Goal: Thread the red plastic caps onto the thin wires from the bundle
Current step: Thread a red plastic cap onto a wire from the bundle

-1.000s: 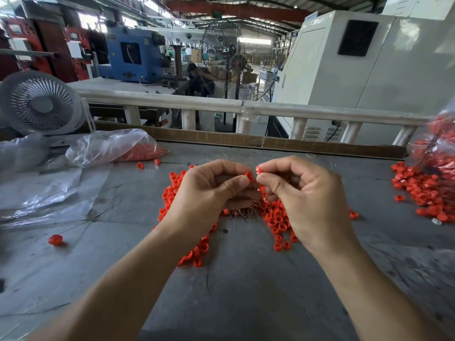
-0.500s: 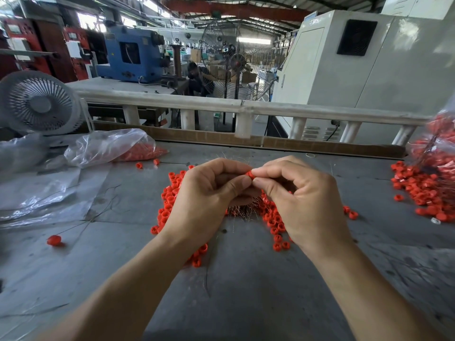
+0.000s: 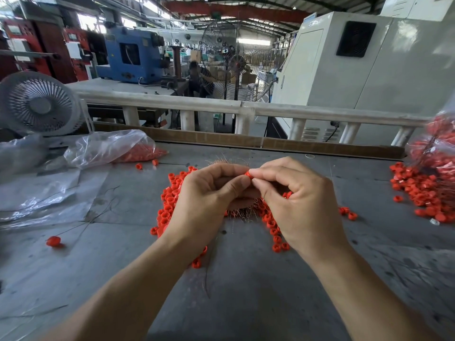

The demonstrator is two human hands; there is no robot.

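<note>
My left hand and my right hand meet above the grey table. Both pinch one small red cap between thumbs and forefingers. My left hand's curled fingers also hold a bundle of thin wires, whose ends stick out below and behind the hand. A heap of loose red caps lies on the table under both hands. The wire inside the pinched cap is too fine to see.
A clear bag with red caps and plastic sheets lie at left, near a small grey fan. One capped wire lies at left. More caps spill from a bag at right. A railing borders the table's far edge.
My hands were slightly apart, each with a cap at its fingertips; they have closed together and now pinch at one cap between them.
</note>
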